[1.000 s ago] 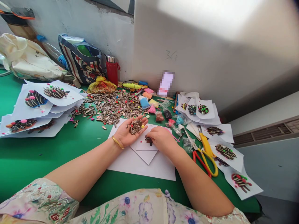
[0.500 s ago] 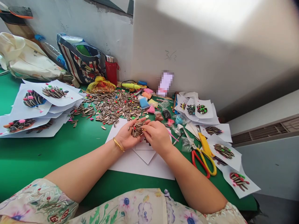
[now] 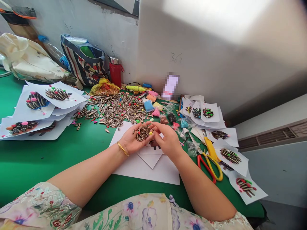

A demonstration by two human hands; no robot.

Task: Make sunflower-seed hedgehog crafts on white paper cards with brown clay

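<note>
My left hand (image 3: 134, 139) is palm up and cupped around a small heap of striped sunflower seeds (image 3: 143, 132). My right hand (image 3: 166, 139) reaches across to that heap, its fingertips pinched at the seeds. Both hands hover over white paper sheets (image 3: 146, 164) on the green table (image 3: 43, 159). A small paper with dark brown clay (image 3: 154, 146) lies under my right hand, mostly hidden.
A large pile of sunflower seeds (image 3: 115, 110) spreads behind my hands. Finished seed pictures lie stacked at the left (image 3: 38, 105) and right (image 3: 230, 155). Red and yellow scissors (image 3: 209, 163), clay packets (image 3: 153, 107), a red bottle (image 3: 115, 72) and a striped bag (image 3: 83, 62) stand nearby.
My right hand lifted off the small paper and moved up to the seeds in my left palm. My left hand curled slightly around the heap.
</note>
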